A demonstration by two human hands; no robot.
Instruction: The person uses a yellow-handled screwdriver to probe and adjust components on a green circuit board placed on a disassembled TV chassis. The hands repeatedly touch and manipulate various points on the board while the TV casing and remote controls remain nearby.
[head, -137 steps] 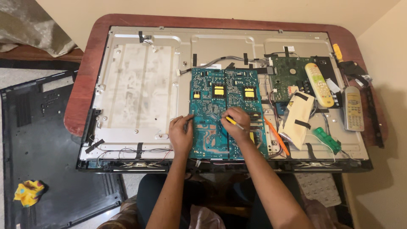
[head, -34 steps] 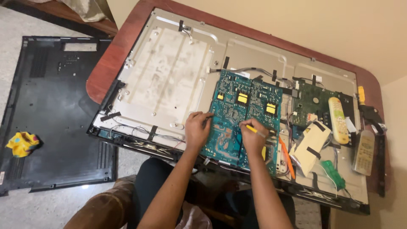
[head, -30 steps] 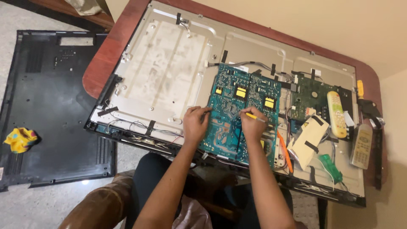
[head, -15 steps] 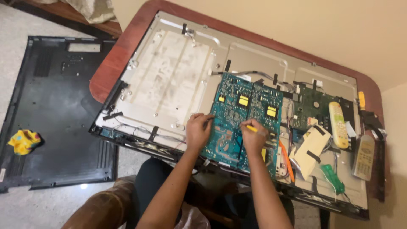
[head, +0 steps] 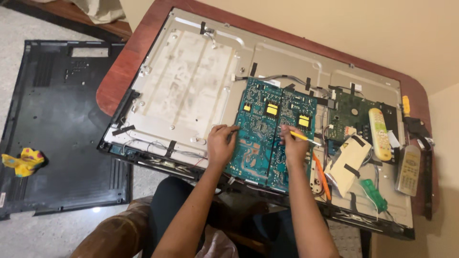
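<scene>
A large teal circuit board (head: 267, 131) lies on the metal back of an opened flat television (head: 191, 91) resting on a reddish table (head: 119, 81). My left hand (head: 221, 143) presses on the board's left edge, fingers curled over it. My right hand (head: 294, 145) grips a thin yellow-handled tool (head: 304, 137), its tip pointing right near the board's right edge. A smaller green board (head: 349, 117) sits further right.
Two remote controls (head: 380, 134) (head: 409, 169) lie at the right, beside a beige folded piece (head: 349, 160), an orange tool (head: 321, 174) and a small green part (head: 374, 195). A black plastic back cover (head: 52, 124) lies on the floor at left with a yellow cloth (head: 24, 161).
The view has shifted slightly. Both hands stay on the teal board in much the same places, the right still holding the yellow tool.
</scene>
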